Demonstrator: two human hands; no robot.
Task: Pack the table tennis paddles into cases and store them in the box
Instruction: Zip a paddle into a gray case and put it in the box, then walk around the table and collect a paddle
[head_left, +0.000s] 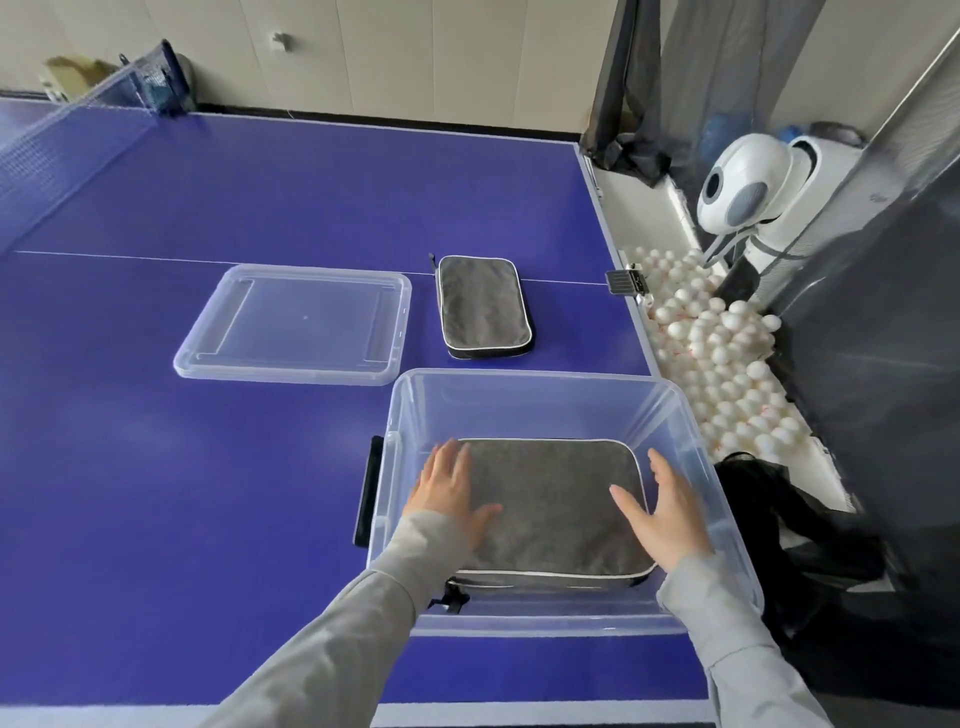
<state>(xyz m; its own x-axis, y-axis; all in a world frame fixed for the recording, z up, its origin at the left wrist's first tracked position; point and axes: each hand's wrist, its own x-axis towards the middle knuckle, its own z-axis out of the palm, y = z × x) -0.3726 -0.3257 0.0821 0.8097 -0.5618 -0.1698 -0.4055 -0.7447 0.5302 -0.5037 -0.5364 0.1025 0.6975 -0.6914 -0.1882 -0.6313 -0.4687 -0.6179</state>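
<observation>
A clear plastic box (540, 395) stands on the blue worktop (208, 493), near its right edge, and serves as the landmark here. Inside the box a grey paddle case (556, 509) with white piping lies flat on the bottom, its zip pull at the near left corner. Both hands reach into the box over its near rim. The left hand (447, 493) lies on the left end of this case with its fingers straight and slightly spread, flat against the fabric. The right hand (662, 512) is at the case's right end with fingers straight and apart, thumb pointing inward over the fabric; whether its palm touches the case or the box wall cannot be told. Neither hand grips anything.

Beyond the box, on the far side, a second grey case (483, 306) lies flat and zipped shut on the worktop. To the far left of the box lies the clear lid (296, 325), apart from both cases. To the right of the box, off the worktop's edge, many white balls (727, 358) lie in a heap, with a white ball machine (748, 182) beyond them. The net (67, 135) stands far off to the left of the box.
</observation>
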